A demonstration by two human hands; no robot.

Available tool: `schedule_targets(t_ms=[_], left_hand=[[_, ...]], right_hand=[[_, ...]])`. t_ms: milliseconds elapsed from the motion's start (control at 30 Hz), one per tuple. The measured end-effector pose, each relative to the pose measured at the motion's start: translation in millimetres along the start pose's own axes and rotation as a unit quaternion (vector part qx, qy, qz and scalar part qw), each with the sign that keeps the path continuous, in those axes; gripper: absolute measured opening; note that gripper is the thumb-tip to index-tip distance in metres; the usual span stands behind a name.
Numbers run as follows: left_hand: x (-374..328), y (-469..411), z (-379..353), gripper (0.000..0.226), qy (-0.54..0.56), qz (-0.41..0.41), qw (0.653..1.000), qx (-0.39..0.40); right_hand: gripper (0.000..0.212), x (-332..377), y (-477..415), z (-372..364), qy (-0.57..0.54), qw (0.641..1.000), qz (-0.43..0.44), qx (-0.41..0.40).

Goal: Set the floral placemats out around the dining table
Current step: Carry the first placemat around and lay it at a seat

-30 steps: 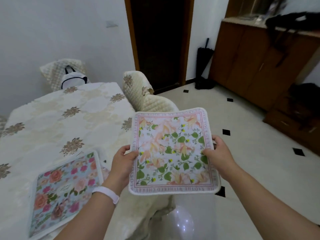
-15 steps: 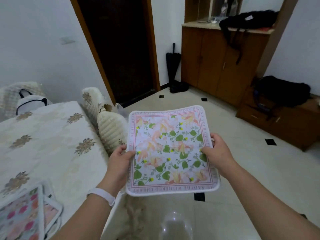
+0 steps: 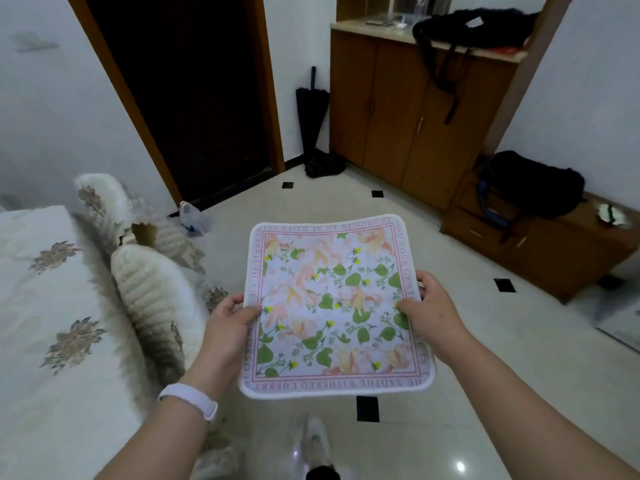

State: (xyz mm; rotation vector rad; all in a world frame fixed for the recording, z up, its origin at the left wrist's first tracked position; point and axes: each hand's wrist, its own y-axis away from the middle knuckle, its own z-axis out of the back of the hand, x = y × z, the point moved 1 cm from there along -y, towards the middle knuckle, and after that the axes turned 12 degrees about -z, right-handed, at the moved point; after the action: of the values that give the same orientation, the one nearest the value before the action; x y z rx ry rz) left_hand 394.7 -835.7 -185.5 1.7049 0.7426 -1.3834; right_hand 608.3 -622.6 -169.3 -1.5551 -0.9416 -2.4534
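A floral placemat [image 3: 332,306], printed with green leaves, peach blossoms and a pink lettered border, is held flat and level in mid-air above the tiled floor [image 3: 485,393], touching no surface. The person's left hand [image 3: 228,327] grips its left edge and the right hand [image 3: 433,317] its right edge, thumbs on top and fingers curled under, so the hands are well apart with the mat stretched between them. A white wristband [image 3: 188,398] circles the left wrist. The dining table [image 3: 45,306], under a cream cloth with brown-gold medallions, lies off to the left, with two padded chairs [image 3: 152,299] pushed in between it and the mat. A light shoe [image 3: 313,441] shows below the mat's near edge. Further out are a dark doorway [image 3: 180,91], a folded black umbrella [image 3: 311,112] propped in the corner, a wooden cabinet [image 3: 408,109] with a black bag [image 3: 474,22] on top, and a dark backpack [image 3: 530,185] on a low wooden unit. Judged from this view, the job is unfinished: this mat is not yet laid and looks to be on its way to a place along the table. Only one stretch of the table is in view, so how many mats are already set out, and how many remain, cannot be told.
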Motion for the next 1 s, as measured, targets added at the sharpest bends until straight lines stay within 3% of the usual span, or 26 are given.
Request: schedule_targets(t_ms=[333,600,1000], left_hand=[[-40,-183,-21,0.013,0.016,0.003,0.999,-0.03],[-67,-268,-41,0.013,-0.007,-0.02,0.999,-0.048],[-95,-416,-91,0.016,0.01,-0.025,0.989,-0.146]], right_hand=[[0.036,122,-146,-56,0.031,0.999,0.01,0.019],[0.037,175,-227,-81,0.028,0.999,0.017,0.026],[0.035,271,-426,-125,0.038,0.988,0.042,0.146]])
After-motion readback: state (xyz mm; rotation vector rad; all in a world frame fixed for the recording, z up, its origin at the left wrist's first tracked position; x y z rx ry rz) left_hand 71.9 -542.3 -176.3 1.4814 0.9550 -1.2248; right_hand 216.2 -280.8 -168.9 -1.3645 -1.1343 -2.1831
